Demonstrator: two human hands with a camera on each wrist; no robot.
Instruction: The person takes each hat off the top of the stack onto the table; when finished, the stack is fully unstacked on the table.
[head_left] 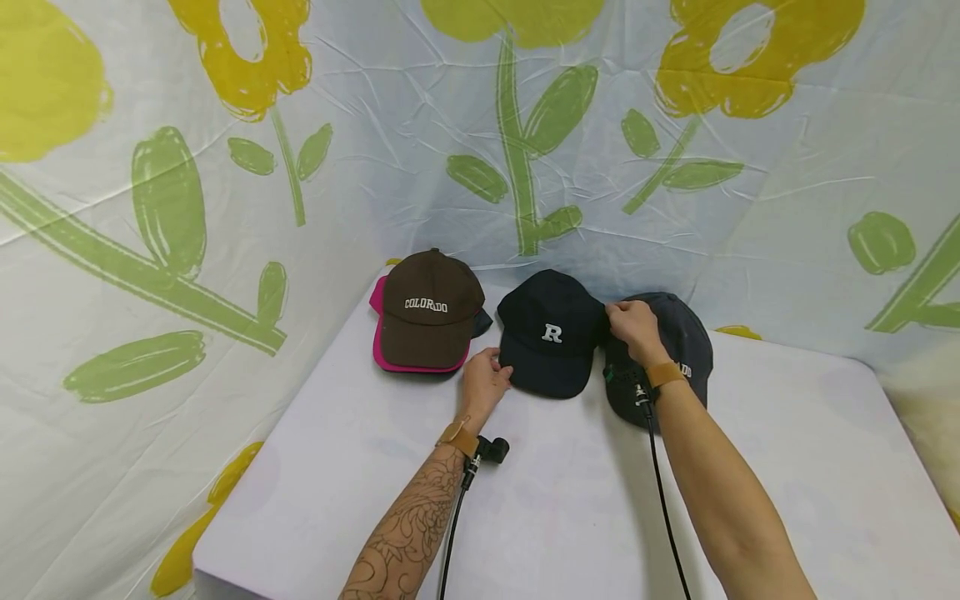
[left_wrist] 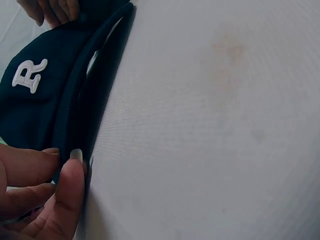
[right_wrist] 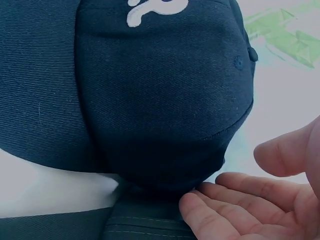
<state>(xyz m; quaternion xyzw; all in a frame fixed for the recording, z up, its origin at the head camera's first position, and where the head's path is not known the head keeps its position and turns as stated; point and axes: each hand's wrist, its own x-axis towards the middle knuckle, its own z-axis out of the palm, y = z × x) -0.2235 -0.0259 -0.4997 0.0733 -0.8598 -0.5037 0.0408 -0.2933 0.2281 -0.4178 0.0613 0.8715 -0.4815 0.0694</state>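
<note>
A navy baseball cap with a white R on its front sits in the middle, brim toward me. My left hand pinches the left side of its brim between thumb and fingers, as the left wrist view shows with the hand at the brim edge. At the other side, my right hand touches the crown's lower edge with nearly straight fingers. In the right wrist view its thumb stands apart from the cap. A dark grey cap with white lettering lies partly hidden behind the right hand and wrist.
On the left, a brown COLORADO cap lies over a pink-edged cap, with a dark brim showing beside them. All rest on a white table against a flower-printed cloth. Black cables run from both wrist cameras.
</note>
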